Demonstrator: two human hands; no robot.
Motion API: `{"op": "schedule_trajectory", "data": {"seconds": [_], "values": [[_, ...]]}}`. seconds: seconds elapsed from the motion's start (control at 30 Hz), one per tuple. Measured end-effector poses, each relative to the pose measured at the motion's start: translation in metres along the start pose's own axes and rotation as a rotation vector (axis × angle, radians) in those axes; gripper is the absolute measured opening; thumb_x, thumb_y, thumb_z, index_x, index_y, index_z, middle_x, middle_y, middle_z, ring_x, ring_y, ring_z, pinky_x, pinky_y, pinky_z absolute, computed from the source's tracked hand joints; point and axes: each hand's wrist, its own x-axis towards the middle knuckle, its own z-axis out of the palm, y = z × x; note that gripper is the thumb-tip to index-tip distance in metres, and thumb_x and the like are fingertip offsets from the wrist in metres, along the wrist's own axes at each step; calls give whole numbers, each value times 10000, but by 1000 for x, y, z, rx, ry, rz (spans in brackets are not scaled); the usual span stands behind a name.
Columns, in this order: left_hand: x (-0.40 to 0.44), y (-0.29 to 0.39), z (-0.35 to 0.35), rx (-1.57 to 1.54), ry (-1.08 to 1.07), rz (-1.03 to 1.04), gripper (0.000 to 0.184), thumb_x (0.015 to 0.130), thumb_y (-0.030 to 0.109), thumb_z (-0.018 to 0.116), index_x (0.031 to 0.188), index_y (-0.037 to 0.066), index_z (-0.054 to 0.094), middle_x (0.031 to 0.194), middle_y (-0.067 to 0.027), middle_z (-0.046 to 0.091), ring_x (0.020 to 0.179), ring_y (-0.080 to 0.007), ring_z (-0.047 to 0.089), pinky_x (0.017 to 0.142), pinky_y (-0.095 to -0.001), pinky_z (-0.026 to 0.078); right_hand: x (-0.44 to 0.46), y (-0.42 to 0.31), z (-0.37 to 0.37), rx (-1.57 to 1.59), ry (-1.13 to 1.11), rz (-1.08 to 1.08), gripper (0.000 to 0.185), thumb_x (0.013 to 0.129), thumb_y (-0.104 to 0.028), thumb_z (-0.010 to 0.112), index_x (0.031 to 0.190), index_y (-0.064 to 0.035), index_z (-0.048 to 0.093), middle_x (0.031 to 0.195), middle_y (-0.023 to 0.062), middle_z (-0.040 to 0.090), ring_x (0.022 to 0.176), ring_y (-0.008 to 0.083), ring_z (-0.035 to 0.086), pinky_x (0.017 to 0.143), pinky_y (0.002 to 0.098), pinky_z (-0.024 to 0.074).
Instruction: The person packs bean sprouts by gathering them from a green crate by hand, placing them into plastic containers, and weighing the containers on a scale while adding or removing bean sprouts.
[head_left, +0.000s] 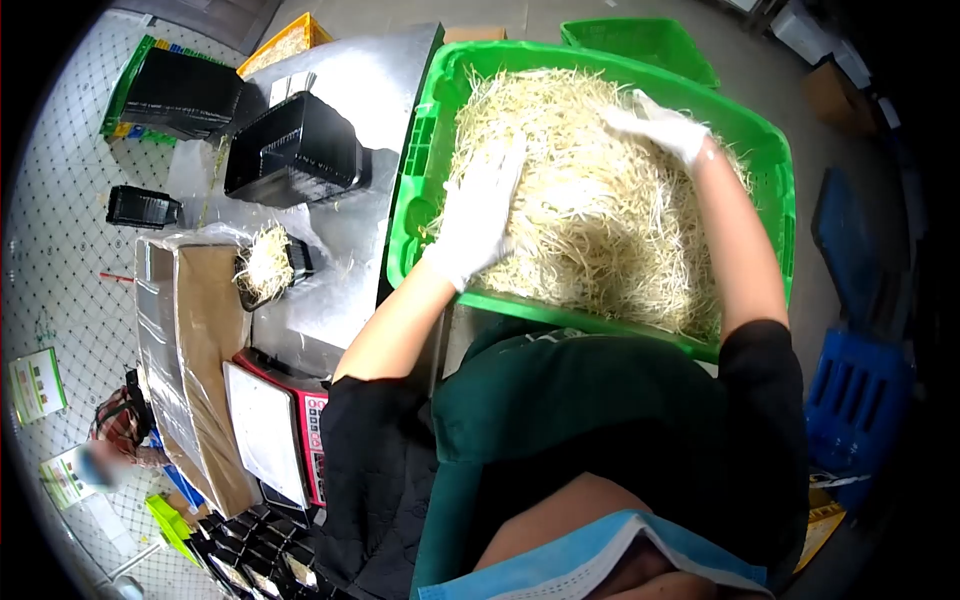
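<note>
A large green crate [765, 170] is heaped with pale bean sprouts [590, 190]. Both my hands wear white gloves. At the left side of the heap, my left hand [482, 210] lies against the sprouts with its fingers stretched out. My right hand [660, 125] rests on the upper right part of the heap, its fingers extended and slightly curved. Left of the crate, on the metal table [345, 240], a small black tray [299, 260] holds a clump of sprouts.
Stacked black trays [295, 150] stand on the table's far part. A red scale [270, 430] and a cardboard box [210, 370] are at the lower left. Behind the crate is another green crate [640, 50]. Blue crates [860, 390] stand right. A person [125, 430] is far left.
</note>
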Motion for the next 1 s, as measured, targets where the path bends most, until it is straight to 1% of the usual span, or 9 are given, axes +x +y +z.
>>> {"op": "schedule_trajectory", "data": {"seconds": [0.2, 0.27, 0.4, 0.53, 0.63, 0.8, 0.87, 0.93, 1.0], "values": [[24, 16, 5, 97, 27, -211, 902, 778, 282, 653, 1503, 118, 141, 1493, -179, 270, 1331, -389, 309, 1043, -682, 217, -6, -45, 105, -835, -127, -27, 1176, 609, -553, 771, 1470, -8, 186, 1442, 240, 351, 1324, 332, 361, 1107, 438, 242], [25, 13, 12, 143, -11, -250, 794, 830, 209, 555, 1504, 111, 146, 1473, -169, 313, 1319, -393, 323, 1049, -680, 191, -28, -56, 140, -1056, 250, -53, 1201, 574, -568, 771, 1472, -17, 192, 1440, 254, 341, 1314, 358, 363, 1102, 461, 228], [15, 5, 17, 344, 116, -219, 1012, 705, 334, 761, 1490, 82, 175, 1483, -173, 298, 1290, -362, 369, 1027, -667, 241, 0, -44, 153, -1257, 423, -18, 1164, 642, -513, 717, 1467, 50, 119, 1361, 310, 383, 1207, 372, 466, 1059, 458, 313], [-43, -11, -52, 202, 295, -178, 1029, 691, 311, 800, 1477, 26, 200, 1461, -316, 245, 1314, -451, 315, 1080, -549, 254, 11, -53, 100, -775, 11, 440, 1217, 631, -502, 742, 1444, 111, 75, 1348, 326, 411, 1069, 335, 597, 880, 366, 495], [-104, -49, -27, 73, 291, -381, 937, 759, 276, 736, 1475, 8, 195, 1453, -357, 216, 1321, -486, 282, 1108, -475, 237, 28, 10, 82, -1091, 310, 72, 1245, 603, -496, 754, 1436, 126, 69, 1232, 323, 517, 1004, 324, 619, 834, 349, 522], [-98, -2, -19, 356, -1, -140, 262, 861, 259, 598, 1040, 84, 676, 1333, -176, 486, 1204, -354, 441, 1052, -487, 308, 20, -52, 97, -912, -88, 224, 1189, 602, -474, 764, 1425, 118, 143, 1253, 275, 510, 1092, 297, 570, 966, 349, 428], [-102, -7, -29, -2, 92, 14, 328, 864, 280, 579, 1117, 80, 640, 1228, -151, 570, 1180, -324, 492, 1049, -477, 325, 3, -61, 119, -961, -121, 239, 1167, 602, -466, 768, 1421, 115, 172, 1262, 256, 508, 1127, 286, 550, 1018, 349, 390], [-90, -22, -81, 35, 331, -173, 334, 873, 243, 580, 1156, 74, 629, 1218, -152, 583, 1159, -304, 526, 1026, -415, 375, -3, -41, 140, -1184, 218, 211, 1137, 619, -482, 761, 1418, 98, 196, 1206, 256, 536, 1174, 274, 517, 1054, 393, 345], [-78, -64, -136, -145, 615, -316, 388, 871, 138, 586, 1230, -7, 565, 1178, -169, 611, 1115, -294, 562, 1020, -374, 384, -9, -41, 148, -1197, 109, 265, 1202, 622, -544, 761, 1438, 87, 143, 1274, 258, 492, 1192, 310, 499, 1048, 435, 344]]}}
